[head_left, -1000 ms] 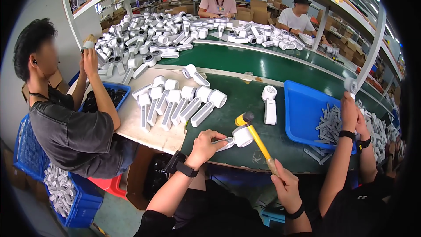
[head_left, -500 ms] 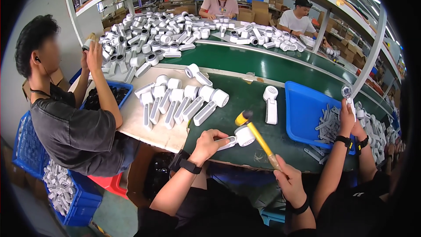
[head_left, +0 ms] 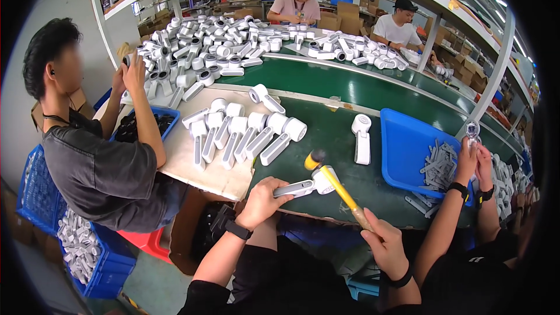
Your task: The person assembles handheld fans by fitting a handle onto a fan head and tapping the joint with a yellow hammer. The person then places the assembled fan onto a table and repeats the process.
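My left hand [head_left: 260,203] is closed on the handle end of a white handheld fan [head_left: 300,188] with a grey strip along its handle. The fan lies at the table's near edge, round head to the right. My right hand [head_left: 385,246] grips the wooden lower part of a yellow-shafted hammer [head_left: 343,191]. Its black-and-yellow head hovers over the fan, near where handle and round head meet; whether they touch I cannot tell. Beyond it, a single white fan [head_left: 361,140] lies on the green tabletop. Left of that, several like fans [head_left: 238,134] sit in a group on cardboard.
At right, a blue tray [head_left: 402,140] holds grey strips, and a co-worker's hands [head_left: 473,160] hold a white part beside it. Another co-worker [head_left: 99,157] sits at left near a blue bin of black parts. A large fan heap [head_left: 198,46] lies at the back.
My left hand has shifted left and down, toward the handle's end, so more of the grey strip shows. The hammer's head has moved slightly left and down.
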`<action>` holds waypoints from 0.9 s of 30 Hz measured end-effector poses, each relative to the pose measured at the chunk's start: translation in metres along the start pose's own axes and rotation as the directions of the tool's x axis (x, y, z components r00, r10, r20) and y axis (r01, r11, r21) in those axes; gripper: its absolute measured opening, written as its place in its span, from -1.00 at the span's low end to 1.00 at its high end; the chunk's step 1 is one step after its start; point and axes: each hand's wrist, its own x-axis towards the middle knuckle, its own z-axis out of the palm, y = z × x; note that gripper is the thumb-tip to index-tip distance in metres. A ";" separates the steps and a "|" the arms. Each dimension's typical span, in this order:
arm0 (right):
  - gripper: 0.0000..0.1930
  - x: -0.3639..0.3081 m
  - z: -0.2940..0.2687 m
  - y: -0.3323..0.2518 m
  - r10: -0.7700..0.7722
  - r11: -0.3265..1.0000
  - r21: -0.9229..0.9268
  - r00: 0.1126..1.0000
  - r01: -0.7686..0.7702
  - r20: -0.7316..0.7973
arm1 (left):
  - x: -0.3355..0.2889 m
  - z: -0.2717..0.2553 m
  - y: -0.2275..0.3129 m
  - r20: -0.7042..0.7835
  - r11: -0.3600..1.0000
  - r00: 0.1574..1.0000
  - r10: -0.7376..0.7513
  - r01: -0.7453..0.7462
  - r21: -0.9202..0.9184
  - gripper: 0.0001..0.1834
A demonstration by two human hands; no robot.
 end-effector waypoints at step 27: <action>-0.51 0.004 0.040 -0.004 -0.151 0.988 -0.035 0.988 0.152 0.042 | -0.018 0.002 -0.024 -0.130 0.990 0.991 0.021 -0.002 0.140 -0.58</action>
